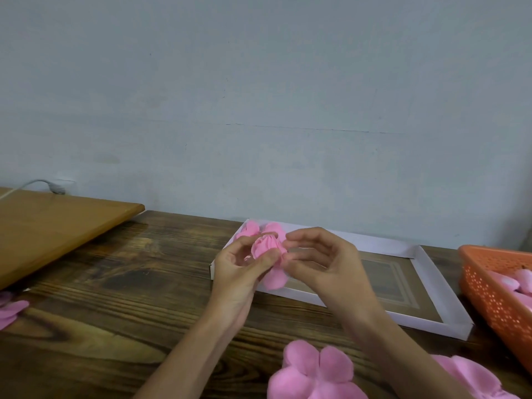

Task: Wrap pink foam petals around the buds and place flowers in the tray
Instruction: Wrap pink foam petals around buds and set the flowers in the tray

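A pink foam flower [266, 246] with a wrapped bud and loose petals is held above the near left corner of the shallow white tray [423, 279]. My left hand [241, 266] pinches it from the left, thumb over the bud. My right hand [322, 260] is at its right side with fingers curled, the fingertips touching the petals. One petal hangs down below the bud. More pink petals lie behind the flower, at the tray's far left corner [250, 228].
Loose pink foam petal pieces [313, 372] lie on the dark wooden table near my forearms, more at the left edge [10, 311]. An orange perforated basket [495, 295] with pink buds stands at the right. A lighter wooden board [51, 228] lies at the far left.
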### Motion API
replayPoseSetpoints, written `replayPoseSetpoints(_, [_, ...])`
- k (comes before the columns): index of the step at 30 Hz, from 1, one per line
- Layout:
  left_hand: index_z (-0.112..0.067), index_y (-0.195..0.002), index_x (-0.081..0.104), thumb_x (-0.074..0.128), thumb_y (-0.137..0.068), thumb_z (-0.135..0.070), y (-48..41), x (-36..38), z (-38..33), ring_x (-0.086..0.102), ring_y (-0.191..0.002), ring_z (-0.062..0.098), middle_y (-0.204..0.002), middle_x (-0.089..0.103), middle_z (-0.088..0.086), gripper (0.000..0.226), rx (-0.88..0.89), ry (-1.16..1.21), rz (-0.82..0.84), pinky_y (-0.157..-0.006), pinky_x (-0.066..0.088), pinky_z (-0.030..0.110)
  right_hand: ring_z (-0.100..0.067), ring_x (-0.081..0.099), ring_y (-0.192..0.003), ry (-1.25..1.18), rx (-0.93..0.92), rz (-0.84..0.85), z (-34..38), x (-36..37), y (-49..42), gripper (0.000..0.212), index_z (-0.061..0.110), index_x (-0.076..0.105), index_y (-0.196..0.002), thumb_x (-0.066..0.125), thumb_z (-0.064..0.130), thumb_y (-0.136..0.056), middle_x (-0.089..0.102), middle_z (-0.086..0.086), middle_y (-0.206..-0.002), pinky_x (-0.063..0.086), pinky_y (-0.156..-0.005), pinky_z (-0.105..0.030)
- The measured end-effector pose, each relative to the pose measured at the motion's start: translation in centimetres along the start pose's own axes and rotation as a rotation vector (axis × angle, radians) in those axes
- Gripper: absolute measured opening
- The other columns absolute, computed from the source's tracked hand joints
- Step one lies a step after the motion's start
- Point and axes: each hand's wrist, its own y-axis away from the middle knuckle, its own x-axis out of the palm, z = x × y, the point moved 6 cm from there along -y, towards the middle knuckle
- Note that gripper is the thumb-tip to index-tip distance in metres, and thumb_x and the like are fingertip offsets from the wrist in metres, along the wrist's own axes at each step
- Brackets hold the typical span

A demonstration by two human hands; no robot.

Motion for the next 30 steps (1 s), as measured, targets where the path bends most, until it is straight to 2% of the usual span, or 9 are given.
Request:
replayPoseSetpoints(2, [-0.016,-0.097,0.083,0.092,-0.063,-0.021,-0.1,0.2,0.1,0.073,-0.104,0.028,-0.117,0.076,0.016,0.036,-0.002,0.017,0.019,-0.081,0.061,0.033,-0.019,0.074,-0.087,-0.004,0.001,0.020,-0.1,0.3,0.2,0.041,0.013,0.073,-0.107,0.088,-0.006,-0.074,0.077,0.001,-0.105,0.061,-0.081,-0.027])
replayPoseSetpoints(6, [-0.017,-0.093,0.081,0.091,-0.062,-0.020,0.1,0.4,0.5,0.073,-0.086,0.020,-0.100,0.077,0.014,0.033,-0.020,0.043,0.008,-0.071,0.060,0.028,-0.013,0.072,-0.084,0.229,-0.117,-0.077,0.3,0.7,0.8,0.043,0.026,0.072,-0.101,0.093,0.004,-0.070,0.075,0.012,-0.099,0.060,-0.080,-0.026])
replayPoseSetpoints(9, [-0.011,-0.106,0.079,0.093,-0.062,-0.022,0.2,0.4,1.0,0.072,-0.099,0.028,-0.113,0.075,0.023,0.047,-0.053,0.042,0.003,-0.081,0.062,0.037,-0.005,0.070,-0.093,0.383,-0.196,-0.175,0.6,0.3,1.2,0.035,0.031,0.070,-0.099,0.093,0.018,-0.075,0.072,0.021,-0.097,0.058,-0.078,-0.022])
replayPoseSetpoints(11, [-0.012,-0.109,0.079,0.094,-0.062,-0.022,0.3,0.6,1.1,0.073,-0.101,0.029,-0.115,0.075,0.024,0.051,-0.081,0.051,0.018,-0.083,0.062,0.037,-0.001,0.069,-0.100,0.419,-0.207,-0.189,0.7,0.1,1.2,0.033,0.034,0.069,-0.099,0.091,0.023,-0.077,0.071,0.026,-0.099,0.057,-0.080,-0.021])
replayPoseSetpoints(16, [-0.013,-0.104,0.081,0.096,-0.063,-0.020,0.0,0.5,0.6,0.076,-0.101,0.025,-0.113,0.077,0.020,0.044,-0.120,0.035,0.081,-0.083,0.061,0.030,-0.005,0.073,-0.099,0.273,-0.165,-0.149,0.3,-0.2,0.9,0.030,0.028,0.073,-0.096,0.089,0.009,-0.079,0.076,0.018,-0.097,0.061,-0.080,-0.024])
replayPoseSetpoints(20, [-0.008,-0.109,0.074,0.095,-0.061,-0.019,-0.2,0.2,0.5,0.074,-0.107,0.031,-0.115,0.076,0.022,0.053,-0.134,0.002,0.095,-0.089,0.062,0.036,-0.009,0.075,-0.093,0.159,-0.141,-0.130,0.2,-0.7,0.4,0.018,0.023,0.078,-0.092,0.082,0.007,-0.086,0.079,0.010,-0.092,0.059,-0.079,-0.020])
replayPoseSetpoints(25, [-0.017,-0.098,0.079,0.094,-0.058,-0.023,-0.1,0.3,0.5,0.072,-0.109,0.033,-0.115,0.075,0.021,0.043,-0.105,-0.054,0.107,-0.092,0.060,0.042,-0.012,0.075,-0.089,0.191,-0.113,-0.121,0.2,-1.1,0.0,0.017,0.023,0.080,-0.088,0.083,0.007,-0.086,0.079,0.006,-0.089,0.059,-0.080,-0.023])
replayPoseSetpoints(28, [-0.012,-0.104,0.076,0.094,-0.061,-0.014,-0.4,-0.3,0.8,0.071,-0.108,0.030,-0.116,0.074,0.019,0.047,-0.113,0.009,0.046,-0.088,0.062,0.038,-0.014,0.075,-0.088,0.051,-0.093,-0.116,0.4,-1.0,0.0,0.015,0.022,0.081,-0.091,0.084,0.009,-0.084,0.079,0.002,-0.089,0.060,-0.079,-0.024])
replayPoseSetpoints(30, [-0.006,-0.114,0.072,0.094,-0.063,-0.010,-0.6,-0.6,0.9,0.069,-0.110,0.029,-0.121,0.072,0.020,0.056,-0.134,0.111,0.011,-0.090,0.063,0.037,-0.015,0.075,-0.091,-0.020,-0.020,-0.164,-0.1,-1.1,0.1,0.007,0.025,0.080,-0.091,0.081,0.019,-0.088,0.079,0.004,-0.092,0.063,-0.080,-0.029])
